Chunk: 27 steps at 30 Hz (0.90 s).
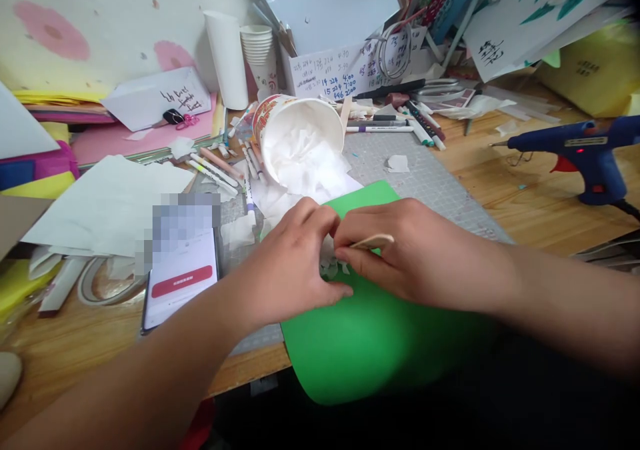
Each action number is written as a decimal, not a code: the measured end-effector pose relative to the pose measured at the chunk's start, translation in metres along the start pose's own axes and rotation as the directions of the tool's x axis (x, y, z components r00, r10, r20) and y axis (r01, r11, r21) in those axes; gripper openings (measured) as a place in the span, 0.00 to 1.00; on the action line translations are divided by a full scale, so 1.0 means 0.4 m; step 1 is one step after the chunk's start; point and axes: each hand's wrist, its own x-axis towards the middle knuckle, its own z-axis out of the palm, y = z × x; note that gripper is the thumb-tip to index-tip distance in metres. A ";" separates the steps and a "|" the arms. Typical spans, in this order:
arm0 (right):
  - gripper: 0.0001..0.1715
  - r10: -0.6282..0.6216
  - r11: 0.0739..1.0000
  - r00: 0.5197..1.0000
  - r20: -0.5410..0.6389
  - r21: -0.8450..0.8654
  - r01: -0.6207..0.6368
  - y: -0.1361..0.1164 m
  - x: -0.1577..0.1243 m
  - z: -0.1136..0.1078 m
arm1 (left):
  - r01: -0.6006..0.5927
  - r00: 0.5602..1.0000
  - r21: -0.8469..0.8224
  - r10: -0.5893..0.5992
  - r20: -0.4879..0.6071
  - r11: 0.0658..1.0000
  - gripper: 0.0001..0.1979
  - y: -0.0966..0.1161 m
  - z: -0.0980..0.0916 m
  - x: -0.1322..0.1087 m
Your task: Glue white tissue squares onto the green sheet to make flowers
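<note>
A flat wooden craft stick [373,241] is pinched in my right hand [400,247], its rounded end poking out past the thumb. My left hand [300,263] curves over the green sheet [350,350] with thumb and fingers apart, and its knuckles meet the right fingertips. Between the two hands small white paper scraps [330,267] show on the sheet. My fingers partly cover them, and the stick's other end is hidden. Just behind the hands, a paper tub [303,113] lies on its side with white torn tissue [310,167] spilling out.
On the right lies a blue glue gun [580,150] with a red trigger. A phone [183,270] rests at left beside a tape roll [107,283] and white papers [110,203]. Markers [420,123], paper cups [257,57] and a grey cutting mat [435,183] lie farther back.
</note>
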 end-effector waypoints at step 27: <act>0.10 -0.160 0.928 0.951 -0.266 0.288 0.236 0.029 -0.151 0.061 | -0.106 0.993 0.004 0.106 0.042 0.994 0.09 -0.034 -0.020 0.017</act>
